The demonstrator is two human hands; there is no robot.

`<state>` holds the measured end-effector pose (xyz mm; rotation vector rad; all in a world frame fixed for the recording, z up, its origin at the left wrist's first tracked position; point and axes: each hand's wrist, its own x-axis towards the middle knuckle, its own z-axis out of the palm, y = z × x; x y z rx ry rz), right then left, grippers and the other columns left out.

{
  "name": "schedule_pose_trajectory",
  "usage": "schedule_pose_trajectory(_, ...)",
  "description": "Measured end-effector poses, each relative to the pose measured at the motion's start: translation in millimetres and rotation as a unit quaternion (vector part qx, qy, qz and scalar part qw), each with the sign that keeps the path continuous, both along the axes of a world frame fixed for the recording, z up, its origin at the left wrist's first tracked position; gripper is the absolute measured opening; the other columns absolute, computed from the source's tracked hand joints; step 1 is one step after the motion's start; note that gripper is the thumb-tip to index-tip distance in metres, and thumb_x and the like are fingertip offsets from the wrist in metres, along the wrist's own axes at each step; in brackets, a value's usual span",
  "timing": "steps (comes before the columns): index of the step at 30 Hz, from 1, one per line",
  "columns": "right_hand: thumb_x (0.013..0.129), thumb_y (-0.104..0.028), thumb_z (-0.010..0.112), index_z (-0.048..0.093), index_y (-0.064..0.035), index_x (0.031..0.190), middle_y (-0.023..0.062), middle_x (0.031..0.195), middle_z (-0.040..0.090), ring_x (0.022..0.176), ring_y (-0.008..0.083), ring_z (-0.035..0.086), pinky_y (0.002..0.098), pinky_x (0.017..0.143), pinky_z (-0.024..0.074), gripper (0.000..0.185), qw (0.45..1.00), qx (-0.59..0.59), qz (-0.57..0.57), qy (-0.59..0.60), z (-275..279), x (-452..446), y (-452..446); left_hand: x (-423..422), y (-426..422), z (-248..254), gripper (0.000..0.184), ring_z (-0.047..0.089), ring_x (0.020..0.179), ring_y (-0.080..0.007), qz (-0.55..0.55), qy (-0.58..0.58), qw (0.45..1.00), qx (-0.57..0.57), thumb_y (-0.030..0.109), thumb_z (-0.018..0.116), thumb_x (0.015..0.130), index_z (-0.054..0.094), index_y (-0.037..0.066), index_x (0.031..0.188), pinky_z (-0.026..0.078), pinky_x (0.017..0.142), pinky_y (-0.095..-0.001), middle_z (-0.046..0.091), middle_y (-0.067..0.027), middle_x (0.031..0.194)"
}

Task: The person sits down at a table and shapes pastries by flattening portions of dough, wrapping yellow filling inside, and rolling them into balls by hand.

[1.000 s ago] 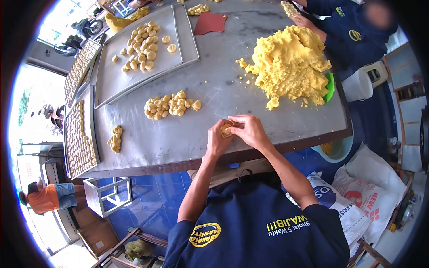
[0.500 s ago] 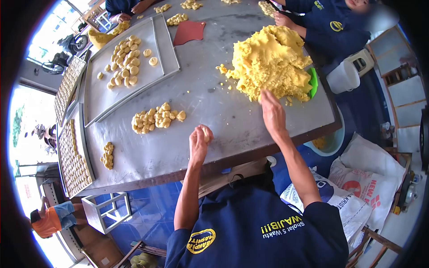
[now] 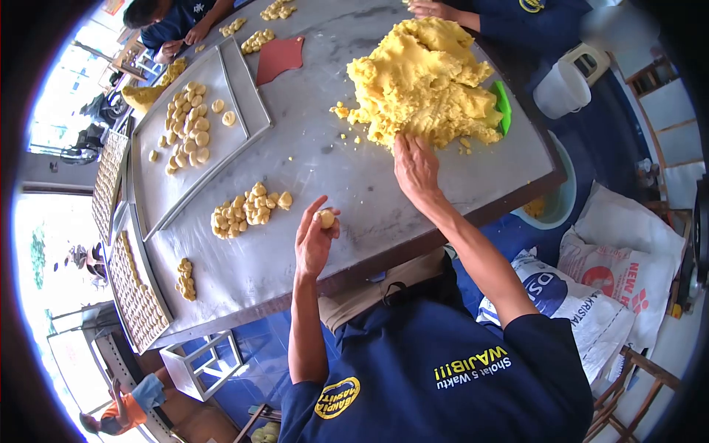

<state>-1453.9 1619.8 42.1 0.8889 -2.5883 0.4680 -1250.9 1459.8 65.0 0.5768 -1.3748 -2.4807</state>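
My left hand [image 3: 314, 240] holds a small pale dough ball [image 3: 326, 218] at its raised fingers, above the table's near side. My right hand [image 3: 416, 166] reaches into the lower edge of a large crumbly mound of yellow paste [image 3: 421, 88], its fingers close together and the tips partly hidden against it. A green scraper [image 3: 503, 108] is tucked at the mound's right side. To the left of my left hand, a cluster of dough pieces [image 3: 247, 210] lies on the metal table [image 3: 310, 148], with a smaller cluster [image 3: 185, 279] nearer the left corner.
A metal tray [image 3: 203, 166] bears rounded dough balls; trays with rows of pieces [image 3: 136, 295] line the left edge. A red sheet [image 3: 279, 59] lies farther back. Two co-workers are at the far side. Sacks [image 3: 569, 303] and a basin [image 3: 565, 184] stand on the right.
My left hand has turned and opened its fingers upward, bringing the dough ball into view. My right hand has pressed closer into the paste. The view has shifted slightly.
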Motion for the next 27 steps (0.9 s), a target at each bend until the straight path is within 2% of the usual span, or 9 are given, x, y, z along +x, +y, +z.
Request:
schedule_pose_trajectory(1,0.082,-0.004,0.063,0.061,0.0035,0.118,0.0126,0.096,0.066,0.092,0.0277,0.061,0.0413,0.090,0.0495,0.036,1.000,-0.012,0.007,0.011,-6.0,-0.1,-0.4,3.7,-6.4,-11.7,0.032,0.049,0.078,-0.0105,-0.004,0.001,1.000,-0.017,0.029,0.043,0.109,0.056,0.002,0.121,0.039,0.066,-0.0242,0.057,-0.0070,0.099)
schedule_pose_trajectory(4,0.084,-0.005,0.062,0.057,0.0069,0.124,0.0189,0.112,0.063,0.108,0.0309,0.060,0.0403,0.101,0.0460,0.043,0.993,-0.042,0.053,-0.097,-4.8,16.6,14.4,12.9,-15.4,-29.3,0.026,0.048,0.077,-0.0077,-0.027,-0.037,0.987,-0.152,0.027,0.041,0.110,0.055,0.006,0.107,0.039,0.064,-0.0240,0.056,-0.0024,0.096)
schedule_pose_trajectory(7,0.086,-0.004,0.059,0.050,0.0111,0.133,0.0268,0.135,0.052,0.129,0.0370,0.049,0.0396,0.112,0.0394,0.050,0.996,-0.019,0.077,-0.045,-0.5,43.6,28.4,9.7,-1.1,-21.7,0.016,0.055,0.086,-0.0254,0.045,-0.011,0.815,-0.578,0.017,0.057,0.100,0.058,0.002,0.102,0.045,0.084,-0.0357,0.057,-0.0103,0.094)
schedule_pose_trajectory(10,0.090,-0.005,0.055,0.042,0.0142,0.139,0.0310,0.150,0.035,0.141,0.0420,0.035,0.0400,0.118,0.0319,0.054,0.986,0.101,0.096,-0.090,6.8,50.4,39.6,11.2,4.3,-5.5,0.013,0.056,0.097,-0.0329,0.032,-0.085,0.726,-0.682,0.012,0.064,0.093,0.064,0.003,0.103,0.043,0.094,-0.0419,0.060,-0.0139,0.099)
schedule_pose_trajectory(14,0.086,0.007,0.058,0.055,0.0080,0.130,0.0275,0.144,0.048,0.129,0.0404,0.053,0.0404,0.106,0.0489,0.043,0.980,0.019,0.117,-0.161,14.1,29.7,46.9,23.9,-5.6,-5.1,0.020,0.058,0.115,-0.0299,0.088,-0.137,0.746,-0.646,0.009,0.065,0.092,0.068,0.007,0.111,0.040,0.101,-0.0435,0.067,-0.0109,0.111)
schedule_pose_trajectory(17,0.082,0.004,0.070,0.068,0.0025,0.109,0.0166,0.126,0.062,0.096,0.0392,0.067,0.0435,0.082,0.0561,0.027,0.962,-0.063,0.125,-0.233,24.8,7.6,45.1,32.6,-8.8,-1.3,0.021,0.061,0.110,-0.0299,0.077,-0.136,0.709,-0.687,0.012,0.057,0.097,0.067,0.005,0.114,0.041,0.100,-0.0427,0.067,-0.0116,0.110)
schedule_pose_trajectory(22,0.078,0.000,0.076,0.069,-0.0006,0.094,0.0138,0.105,0.059,0.089,0.0356,0.064,0.0438,0.078,0.0528,0.018,0.970,-0.017,0.103,-0.218,35.4,6.1,38.5,-6.7,-44.6,17.4,0.019,0.060,0.094,-0.0304,0.015,-0.243,0.750,-0.615,0.019,0.050,0.101,0.062,0.004,0.101,0.038,0.092,-0.0439,0.065,-0.0095,0.100)
schedule_pose_trajectory(25,0.079,0.002,0.074,0.068,-0.0001,0.094,0.0144,0.104,0.057,0.092,0.0346,0.061,0.0430,0.080,0.0514,0.017,0.975,-0.016,0.108,-0.195,31.7,7.6,37.3,-39.0,-40.7,-0.8,0.020,0.056,0.097,-0.0298,0.084,-0.231,0.608,-0.755,0.025,0.052,0.100,0.058,0.007,0.095,0.035,0.090,-0.0454,0.062,-0.0090,0.098)
schedule_pose_trajectory(27,0.080,0.002,0.072,0.068,-0.0001,0.098,0.0147,0.103,0.057,0.094,0.0341,0.060,0.0422,0.081,0.0509,0.019,0.976,-0.016,0.108,-0.191,36.7,14.0,38.2,-42.7,-44.2,-21.2,0.021,0.052,0.099,-0.0294,0.120,-0.205,0.634,-0.736,0.027,0.053,0.099,0.059,0.007,0.098,0.033,0.090,-0.0454,0.061,-0.0093,0.097)
